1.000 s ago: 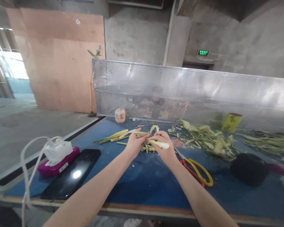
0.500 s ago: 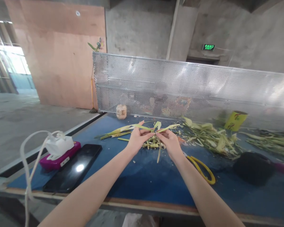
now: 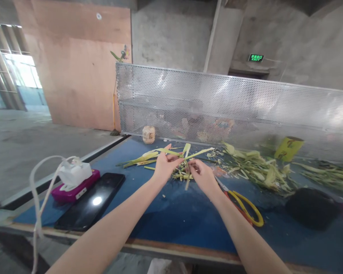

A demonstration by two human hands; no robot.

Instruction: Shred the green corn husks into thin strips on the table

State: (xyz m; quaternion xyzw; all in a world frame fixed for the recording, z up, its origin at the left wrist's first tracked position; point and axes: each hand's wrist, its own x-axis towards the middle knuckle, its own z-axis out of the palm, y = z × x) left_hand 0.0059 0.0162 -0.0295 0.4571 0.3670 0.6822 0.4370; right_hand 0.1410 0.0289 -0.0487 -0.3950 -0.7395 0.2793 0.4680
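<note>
Several pale green leaf strips (image 3: 198, 153) cross at a small knot in front of me, with ends sticking out left, right and up. My left hand (image 3: 166, 166) pinches them near the crossing between thumb and fingers. One strip end (image 3: 186, 184) hangs down from the crossing, blurred. My right hand (image 3: 202, 173) is curled just right of it, its fingertips closed on this strip. Under the hands lies a pile of small yellow-green plant scraps (image 3: 179, 176). By my right wrist lies a pair of scissors with yellow and orange handles (image 3: 258, 220).
Longer leaves (image 3: 141, 159) lie left of my hands, and a heap of leaves (image 3: 254, 167) lies right. A phone (image 3: 91, 201) and a purple power strip (image 3: 74, 190) occupy the left. A black object (image 3: 311, 208), a yellow can (image 3: 289, 148), a jar (image 3: 148, 134) and a perforated metal screen (image 3: 165, 91) are also there.
My right hand has moved a little down and away from the crossing, its fingers more curled. The left hand keeps its pinch. The view has shifted slightly, showing more of the scissors.
</note>
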